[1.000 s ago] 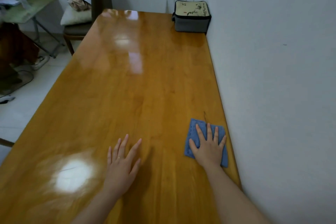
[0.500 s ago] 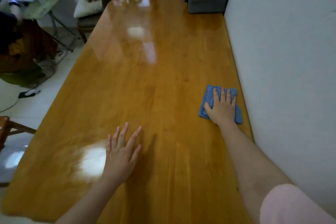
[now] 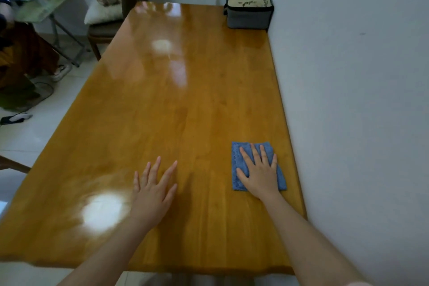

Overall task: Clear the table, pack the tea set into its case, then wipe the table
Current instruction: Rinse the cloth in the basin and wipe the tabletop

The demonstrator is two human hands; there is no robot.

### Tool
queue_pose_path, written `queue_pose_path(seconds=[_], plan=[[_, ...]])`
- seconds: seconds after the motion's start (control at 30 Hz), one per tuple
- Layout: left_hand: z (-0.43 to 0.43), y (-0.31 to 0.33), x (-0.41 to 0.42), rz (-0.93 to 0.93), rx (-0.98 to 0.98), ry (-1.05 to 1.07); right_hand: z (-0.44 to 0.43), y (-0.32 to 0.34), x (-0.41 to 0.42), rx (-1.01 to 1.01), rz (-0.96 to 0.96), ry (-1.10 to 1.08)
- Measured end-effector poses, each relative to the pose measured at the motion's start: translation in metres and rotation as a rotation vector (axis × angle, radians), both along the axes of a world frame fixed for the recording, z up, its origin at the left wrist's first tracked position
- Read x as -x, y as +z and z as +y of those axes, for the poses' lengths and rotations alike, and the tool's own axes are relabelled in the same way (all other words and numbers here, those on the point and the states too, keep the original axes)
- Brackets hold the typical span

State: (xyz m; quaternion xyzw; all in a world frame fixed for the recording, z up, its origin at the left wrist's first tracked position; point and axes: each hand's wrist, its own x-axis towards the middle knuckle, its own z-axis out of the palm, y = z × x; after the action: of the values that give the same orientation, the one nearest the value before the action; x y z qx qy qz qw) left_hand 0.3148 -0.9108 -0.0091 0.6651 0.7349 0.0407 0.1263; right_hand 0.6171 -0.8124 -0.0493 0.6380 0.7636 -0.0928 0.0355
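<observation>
The right hand (image 3: pixel 261 174) lies flat on a folded blue cloth (image 3: pixel 236 160), palm down and fingers (image 3: pixel 255 154) straight and slightly fanned. It presses the cloth to the table (image 3: pixel 197 100) and does not grip it. That flat press probably suits wiping: the whole palm loads the fabric, so it would slide as one pad without bunching up. The cloth shows past the fingertips and on the thumb side, and its far-side edge runs close to the table's border along the wall (image 3: pixel 348 100).

The left hand (image 3: pixel 153 190) rests to the left of the right one, well apart from the cloth. It too is spread, with fingers straight against the bare wood and nothing held. It looks like a brace, steadying the body while the other arm reaches out. Both forearms extend from the near edge, the right one angled toward the wall side and the left one toward the table's middle.

Far ahead of the right hand, in the corner by the wall, stands the case (image 3: pixel 249 15). Its lid appears closed and no tea ware shows on the wood, so packing is likely done and wiping is the step in hand. Beyond the left hand, off the far left corner, a chair (image 3: pixel 104 28) holds a cushion.
</observation>
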Motion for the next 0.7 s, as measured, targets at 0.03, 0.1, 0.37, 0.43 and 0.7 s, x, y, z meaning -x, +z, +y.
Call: queue_pose_path(seconds=[0.03, 0.1, 0.37, 0.43, 0.7], plan=[[-0.002, 0.001, -0.003, 0.002, 0.001, -0.005, -0.011, 0.000, -0.002, 0.007, -0.007, -0.002], [-0.006, 0.002, -0.008, 0.014, 0.019, -0.026, -0.033, -0.001, -0.005, 0.000, -0.002, -0.015], [-0.013, 0.007, -0.032, -0.014, 0.015, -0.074, -0.130, -0.005, -0.017, -0.069, 0.015, -0.042], [-0.012, 0.008, -0.036, -0.014, 0.020, -0.077, -0.147, -0.005, -0.017, -0.070, 0.006, -0.047], [-0.020, 0.006, -0.045, -0.077, 0.040, -0.041, -0.204, -0.003, -0.014, -0.053, -0.007, -0.080]])
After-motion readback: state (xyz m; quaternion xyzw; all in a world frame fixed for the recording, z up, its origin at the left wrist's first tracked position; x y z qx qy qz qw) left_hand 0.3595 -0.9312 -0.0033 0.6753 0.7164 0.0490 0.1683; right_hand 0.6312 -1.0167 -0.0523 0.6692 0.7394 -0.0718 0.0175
